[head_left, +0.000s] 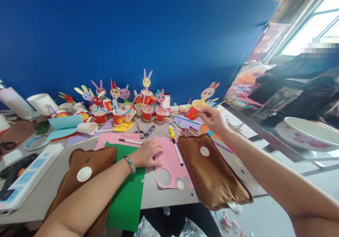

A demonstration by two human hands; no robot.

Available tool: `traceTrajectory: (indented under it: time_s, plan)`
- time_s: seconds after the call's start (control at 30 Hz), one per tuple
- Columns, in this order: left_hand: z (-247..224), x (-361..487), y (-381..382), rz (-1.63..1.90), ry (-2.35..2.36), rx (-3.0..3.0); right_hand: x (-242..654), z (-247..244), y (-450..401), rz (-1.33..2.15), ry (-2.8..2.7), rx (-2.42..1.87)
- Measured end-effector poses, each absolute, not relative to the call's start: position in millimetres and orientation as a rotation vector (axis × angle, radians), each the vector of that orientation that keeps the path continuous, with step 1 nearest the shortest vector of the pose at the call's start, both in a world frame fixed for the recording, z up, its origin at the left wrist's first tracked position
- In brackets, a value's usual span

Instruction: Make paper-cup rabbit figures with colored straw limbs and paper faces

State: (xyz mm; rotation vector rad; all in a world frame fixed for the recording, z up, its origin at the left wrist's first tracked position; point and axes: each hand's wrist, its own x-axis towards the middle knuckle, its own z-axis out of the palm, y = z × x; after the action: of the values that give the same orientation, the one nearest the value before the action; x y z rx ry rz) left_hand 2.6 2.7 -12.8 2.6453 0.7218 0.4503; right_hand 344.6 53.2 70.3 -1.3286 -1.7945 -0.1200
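My right hand (213, 118) is closed on a red paper cup (192, 110) at the back right of the table. A paper rabbit figure (208, 93) with pink ears and yellow arms rises from this tilted cup. My left hand (148, 153), wearing a bangle, rests with fingers apart on the pink paper (169, 159), holding nothing. Partly under my left arm lies a green sheet (127, 198). A dark-capped marker (131, 141) lies just behind my left hand, and a white marker with a yellow top (176, 148) lies to its right.
Several red cups (118, 117) with paper figures stand along the blue panel (119, 35). Brown padded bags (212, 173) flank the pink paper. Scissors (141, 132) lie behind it. A power strip (33, 175) is at left; a bowl (308, 134) and another person (312, 74) are at right.
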Motion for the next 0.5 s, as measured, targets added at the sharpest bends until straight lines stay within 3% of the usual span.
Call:
traceTrajectory:
  time_s: [0.2,0.5]
  plan:
    - [-19,1,4,0.437,0.759,2.617,270,37,50,0.098,-2.223,-1.087]
    - [-12,1,5,0.429,0.752,2.605,239,13,86,0.021,-2.264,-1.262]
